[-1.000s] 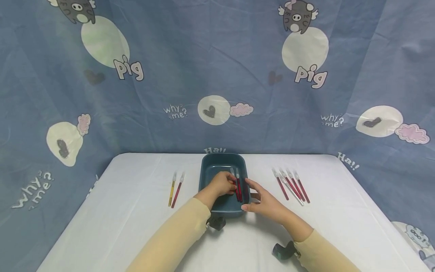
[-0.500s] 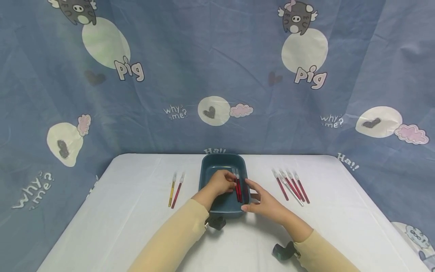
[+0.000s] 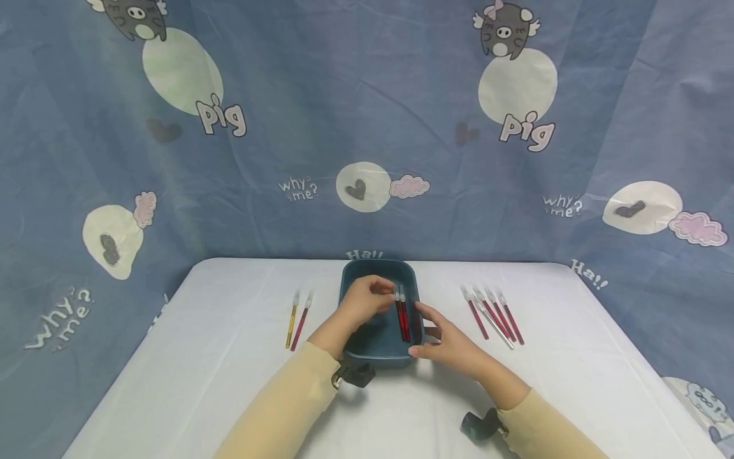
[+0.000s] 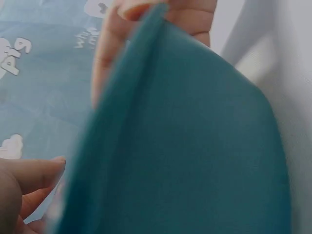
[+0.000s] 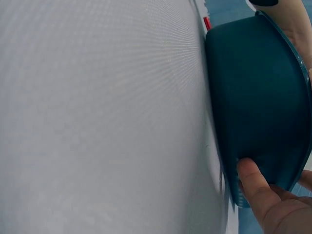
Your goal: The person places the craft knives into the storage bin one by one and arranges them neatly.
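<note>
Red barrels and clear caps mark the two pens (image 3: 404, 322) lying side by side in the right half of the tray (image 3: 373, 341), near the middle of the frame. Their long axes run almost straight up the picture: caps towards the top edge with a slight lean left, barrel ends towards the bottom. Your left hand (image 3: 364, 301) reaches in from the lower left, fingers bent beside the caps; whether the fingertips pinch anything, I cannot tell. Your right hand (image 3: 444, 338) is spread, thumb and fingers touching the tray's right side.

Smooth and dark teal, the tray is a rounded rectangle on a white, finely textured tablecloth (image 3: 229, 357). At left lie a gold pen (image 3: 292, 326) and a red pen (image 3: 300, 328), caps up and leaning slightly right; at right, several more red pens (image 3: 513, 324) and a silver pen (image 3: 504, 337) slant down to the right. Compared with half a second ago, your left hand sits higher in the frame, baring more of the left pen's barrel, while your right hand keeps its place
</note>
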Tool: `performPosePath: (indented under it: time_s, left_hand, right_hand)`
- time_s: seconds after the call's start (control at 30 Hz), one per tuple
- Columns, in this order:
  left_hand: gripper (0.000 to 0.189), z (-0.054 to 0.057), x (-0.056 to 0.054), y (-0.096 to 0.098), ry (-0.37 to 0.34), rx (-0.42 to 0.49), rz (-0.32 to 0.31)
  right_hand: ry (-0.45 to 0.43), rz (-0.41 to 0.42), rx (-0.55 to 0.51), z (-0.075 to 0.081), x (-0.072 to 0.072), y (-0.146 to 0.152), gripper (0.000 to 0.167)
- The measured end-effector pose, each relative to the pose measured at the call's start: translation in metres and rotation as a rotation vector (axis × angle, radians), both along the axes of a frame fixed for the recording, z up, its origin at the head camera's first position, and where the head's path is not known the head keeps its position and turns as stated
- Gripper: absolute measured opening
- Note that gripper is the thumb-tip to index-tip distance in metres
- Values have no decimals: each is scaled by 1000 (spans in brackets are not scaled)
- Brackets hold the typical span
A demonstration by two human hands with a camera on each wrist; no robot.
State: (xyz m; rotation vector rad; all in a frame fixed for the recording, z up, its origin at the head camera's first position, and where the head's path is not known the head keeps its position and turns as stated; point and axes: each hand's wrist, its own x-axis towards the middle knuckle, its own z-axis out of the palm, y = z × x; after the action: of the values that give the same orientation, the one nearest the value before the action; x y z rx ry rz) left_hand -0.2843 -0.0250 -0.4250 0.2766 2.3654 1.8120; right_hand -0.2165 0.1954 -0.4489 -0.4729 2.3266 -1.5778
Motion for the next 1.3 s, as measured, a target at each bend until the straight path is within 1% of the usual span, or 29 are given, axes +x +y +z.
performPosePath:
  time_s: [0.17, 0.37, 0.53, 0.67, 0.87, 1.1, 1.3]
  left_hand:
    - [29, 8, 5, -10, 1, 32, -2]
    - [29, 16, 15, -21, -4, 51, -7]
    - [31, 22, 23, -33, 12, 23, 5]
    - [30, 25, 28, -47, 23, -22, 44]
    - [30, 22, 30, -70, 45, -82, 100]
    - [35, 16, 29, -93, 44, -80, 120]
    - [35, 10, 28, -110, 42, -114, 166]
  right_hand:
    - [-2, -10, 9, 0, -1, -1, 95]
    - [1, -15, 13, 1, 0, -1, 96]
    - [-2, -31, 18, -1, -1, 0, 97]
    - [0, -28, 14, -1, -1, 0, 98]
    - [2, -24, 13, -2, -2, 0, 98]
    - [6, -7, -8, -2, -2, 0, 97]
    - [5, -4, -3, -1, -1, 0, 97]
